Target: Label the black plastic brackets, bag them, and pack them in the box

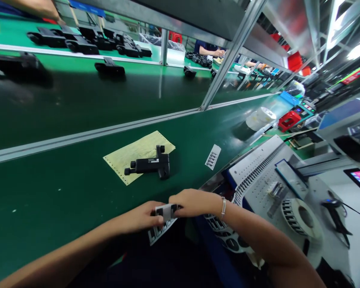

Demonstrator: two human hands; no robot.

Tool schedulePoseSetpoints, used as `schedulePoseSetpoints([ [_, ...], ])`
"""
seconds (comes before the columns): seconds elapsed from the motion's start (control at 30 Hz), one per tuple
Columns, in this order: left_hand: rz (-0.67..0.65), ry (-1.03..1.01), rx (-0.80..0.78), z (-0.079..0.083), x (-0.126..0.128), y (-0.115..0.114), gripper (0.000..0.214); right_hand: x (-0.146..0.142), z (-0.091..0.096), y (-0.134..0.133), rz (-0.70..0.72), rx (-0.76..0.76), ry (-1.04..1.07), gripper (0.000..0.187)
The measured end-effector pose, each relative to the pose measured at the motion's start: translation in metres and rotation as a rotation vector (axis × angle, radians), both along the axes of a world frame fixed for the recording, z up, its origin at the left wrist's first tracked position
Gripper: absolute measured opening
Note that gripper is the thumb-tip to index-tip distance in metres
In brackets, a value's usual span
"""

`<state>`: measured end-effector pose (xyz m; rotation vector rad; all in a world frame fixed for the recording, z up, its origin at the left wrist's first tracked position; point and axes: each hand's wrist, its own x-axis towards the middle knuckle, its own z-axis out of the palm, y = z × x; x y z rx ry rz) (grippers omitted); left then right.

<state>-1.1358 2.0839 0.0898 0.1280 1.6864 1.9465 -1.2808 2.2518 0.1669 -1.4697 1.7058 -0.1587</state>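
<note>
My left hand [142, 218] and my right hand [192, 203] meet at the near edge of the green bench, both closed on a small black part with a white label [167, 211]. A strip of barcode labels [158, 233] lies under them. Further out, a black plastic device [151, 164] rests on a yellow perforated sheet [129, 154]. My right wrist wears a bracelet.
A loose barcode label strip [213, 157] lies right of the device. A label dispenser [258, 172] with a label roll [303, 218] stands at right. Several black devices [109, 68] ride the far conveyor. Another person's arms [211, 51] work beyond. A metal post [228, 60] crosses diagonally.
</note>
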Motion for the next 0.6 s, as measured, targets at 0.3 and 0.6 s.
schedulePoseSetpoints([
  [0.3,0.153,-0.135,-0.039,0.001,0.005,0.006,0.065,-0.074,-0.011,0.015,-0.372,0.008,0.391,0.043],
  [0.6,0.456,-0.144,0.085,0.01,0.014,0.004,0.063,-0.093,-0.059,0.075,-0.315,0.171,0.729,0.091],
])
